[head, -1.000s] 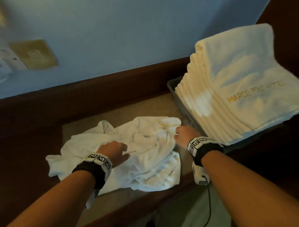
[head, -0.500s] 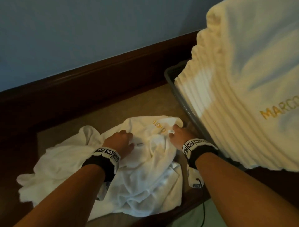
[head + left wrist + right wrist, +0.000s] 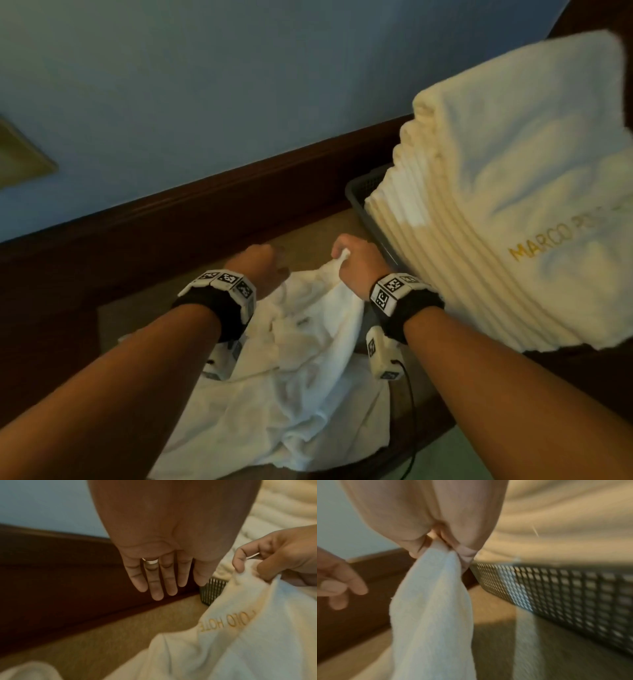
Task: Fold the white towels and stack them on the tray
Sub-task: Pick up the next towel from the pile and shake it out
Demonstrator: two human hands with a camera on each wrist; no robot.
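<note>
One loose towel [image 3: 294, 370] — one tray [image 3: 363, 192].

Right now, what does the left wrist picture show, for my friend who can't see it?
The left hand hangs open with straight fingers, holding nothing. Beside it, the right hand pinches a corner of a white towel with gold lettering, above a tan surface.

L hand [image 3: 164, 547] flat, free; R hand [image 3: 278, 557] pinches towel [image 3: 248, 635] corner, prob.

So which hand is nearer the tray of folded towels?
Right. The right hand pinches the loose towel beside the tray; the left hand, open, is farther from it.
</note>
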